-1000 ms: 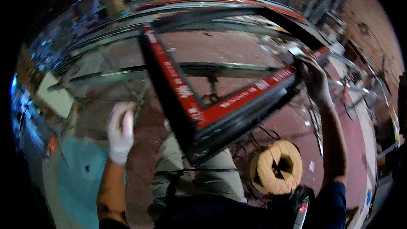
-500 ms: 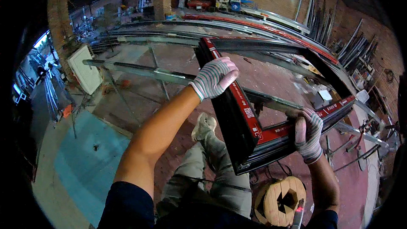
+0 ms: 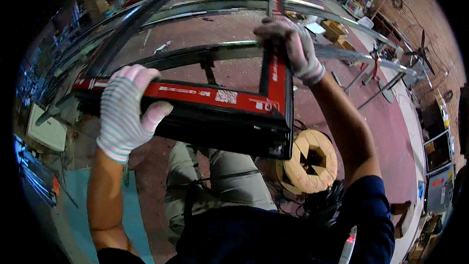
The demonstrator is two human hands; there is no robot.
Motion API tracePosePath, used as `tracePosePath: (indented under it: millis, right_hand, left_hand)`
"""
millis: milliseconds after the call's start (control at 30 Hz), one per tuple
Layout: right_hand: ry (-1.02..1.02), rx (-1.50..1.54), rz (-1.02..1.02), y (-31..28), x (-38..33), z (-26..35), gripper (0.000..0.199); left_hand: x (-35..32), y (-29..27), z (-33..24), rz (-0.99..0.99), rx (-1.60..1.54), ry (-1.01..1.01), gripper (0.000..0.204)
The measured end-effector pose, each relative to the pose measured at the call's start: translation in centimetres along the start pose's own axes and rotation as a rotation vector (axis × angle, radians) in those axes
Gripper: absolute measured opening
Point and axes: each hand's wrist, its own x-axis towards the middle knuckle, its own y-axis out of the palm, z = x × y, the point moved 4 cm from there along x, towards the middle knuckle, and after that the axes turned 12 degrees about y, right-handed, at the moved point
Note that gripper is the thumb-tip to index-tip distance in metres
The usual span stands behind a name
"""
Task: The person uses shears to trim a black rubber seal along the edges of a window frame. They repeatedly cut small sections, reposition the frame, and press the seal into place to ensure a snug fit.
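Both hands had shifted along the frame (image 3: 215, 102), which swung round to sit squarer before the chest. Left hand (image 3: 128, 112) closed around the near red-taped rail; right hand (image 3: 288, 44) clamped the side rail farther out. Frame hung over the knees, corner above a spool (image 3: 308, 161) on the floor.

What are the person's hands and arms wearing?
Both hands wear knitted work gloves, whitish with thin darker stripes and snug ribbed cuffs at the wrists: left hand, right hand. The forearms are bare. Dark navy short sleeves cover the upper arms. No watch or bracelet shows.
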Motion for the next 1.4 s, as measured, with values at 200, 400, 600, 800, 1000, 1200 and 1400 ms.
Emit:
tracePosePath:
  millis: [200,400,600,800,1000,1200,1400]
  right_hand:
    - [0.373,0.142,-0.337,-0.3,-2.3,-2.0,0.031]
    - [0.663,0.247,-0.519,0.8,-13.8,0.6,0.036]
    - [1.208,0.658,-0.581,7.9,-27.7,2.3,0.024]
    - [1.249,0.415,-0.276,15.7,-30.4,8.0,0.013]
    - [0.887,0.106,0.383,20.4,-23.8,13.9,0.042]
    - [0.633,0.02,0.439,25.5,-25.1,16.7,0.042]
    - [0.642,0.004,0.498,26.2,-25.8,16.0,0.036]
  left_hand:
    - [-0.2,-0.4,1.1,0.165,-0.012,-0.039,0.072]
    - [-5.3,-1.8,6.4,0.152,0.02,-0.156,0.072]
    - [-5.7,-1.5,6.0,0.076,0.03,-0.125,0.07]
    - [-3.4,-0.7,2.7,0.062,-0.003,-0.18,0.067]
    - [-4.5,-0.6,1.4,0.079,0.051,-0.183,0.069]
    - [-5.7,-1.1,2.6,0.131,0.123,-0.136,0.075]
    - [-6.2,-0.6,3.4,0.147,0.069,-0.145,0.072]
